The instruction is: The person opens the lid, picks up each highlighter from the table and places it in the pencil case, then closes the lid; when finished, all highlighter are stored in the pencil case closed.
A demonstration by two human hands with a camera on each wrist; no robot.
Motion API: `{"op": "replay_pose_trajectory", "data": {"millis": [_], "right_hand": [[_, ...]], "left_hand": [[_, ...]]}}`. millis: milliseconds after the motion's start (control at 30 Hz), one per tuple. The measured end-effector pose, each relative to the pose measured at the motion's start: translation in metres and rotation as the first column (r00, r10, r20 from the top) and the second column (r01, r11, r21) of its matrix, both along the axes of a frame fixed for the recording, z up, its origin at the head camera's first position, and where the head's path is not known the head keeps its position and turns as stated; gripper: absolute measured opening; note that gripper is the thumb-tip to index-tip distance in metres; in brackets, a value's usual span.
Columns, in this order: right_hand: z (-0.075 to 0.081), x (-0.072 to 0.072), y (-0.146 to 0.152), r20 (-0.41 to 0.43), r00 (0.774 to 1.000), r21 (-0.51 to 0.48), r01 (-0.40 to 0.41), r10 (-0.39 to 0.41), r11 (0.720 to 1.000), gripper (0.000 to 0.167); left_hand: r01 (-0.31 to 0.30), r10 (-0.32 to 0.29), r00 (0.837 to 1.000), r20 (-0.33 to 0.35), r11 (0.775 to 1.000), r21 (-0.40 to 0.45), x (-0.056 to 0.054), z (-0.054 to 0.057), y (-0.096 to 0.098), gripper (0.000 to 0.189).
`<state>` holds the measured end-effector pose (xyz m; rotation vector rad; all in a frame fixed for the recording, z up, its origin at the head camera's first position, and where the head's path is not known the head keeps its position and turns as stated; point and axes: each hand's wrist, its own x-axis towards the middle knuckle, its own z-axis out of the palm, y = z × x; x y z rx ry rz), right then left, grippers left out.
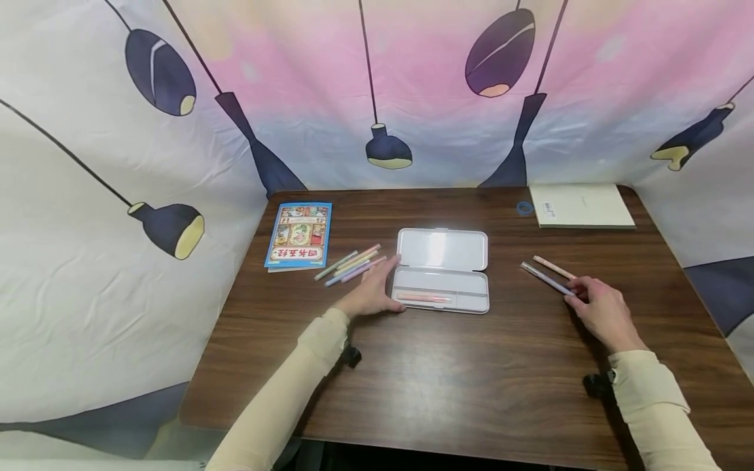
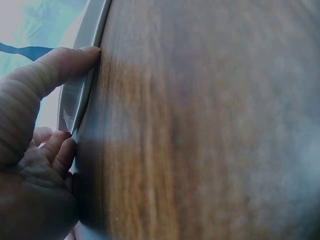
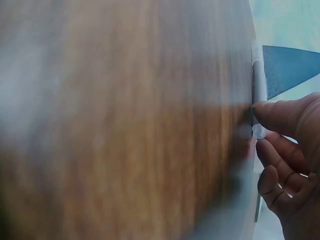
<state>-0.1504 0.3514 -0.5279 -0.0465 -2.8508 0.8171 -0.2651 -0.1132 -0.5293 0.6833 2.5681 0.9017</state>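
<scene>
In the head view an opened white pencil case (image 1: 440, 282) lies mid-table, its lid (image 1: 443, 249) tipped back away from me. One pink pen (image 1: 423, 297) lies in its tray. My left hand (image 1: 372, 288) grips the case's left end, thumb at the front corner and fingers along the side; the left wrist view shows the thumb (image 2: 75, 62) against the case wall (image 2: 82, 87). Over on the right, my right hand (image 1: 602, 310) pinches a grey pen (image 1: 544, 277) low over the table. A pale pink pen (image 1: 552, 266) lies beside it, its near end by the fingers.
Left of the case lie several pastel pens (image 1: 353, 265) in a loose bunch. Behind them is a blue-edged booklet (image 1: 300, 234). A blue tape ring (image 1: 524, 208) and a cream book (image 1: 582, 206) lie at the back right, near the hanging printed cloth (image 1: 436, 144).
</scene>
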Motion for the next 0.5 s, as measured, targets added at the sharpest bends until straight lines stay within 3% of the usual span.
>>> {"op": "replay_pose_trajectory", "data": {"millis": [233, 500], "right_hand": [[-0.001, -0.005, -0.005, -0.032, 0.999, -0.012, -0.011, 0.011, 1.000, 0.017], [0.005, -0.010, -0.022, -0.124, 0.992, -0.044, -0.033, 0.027, 0.998, 0.018]], "left_hand": [[0.010, -0.010, 1.000, -0.005, 1.000, 0.009, 0.000, -0.002, -0.001, 0.122], [0.011, -0.011, 1.000, -0.026, 1.000, 0.008, 0.000, -0.002, -0.001, 0.121]]}}
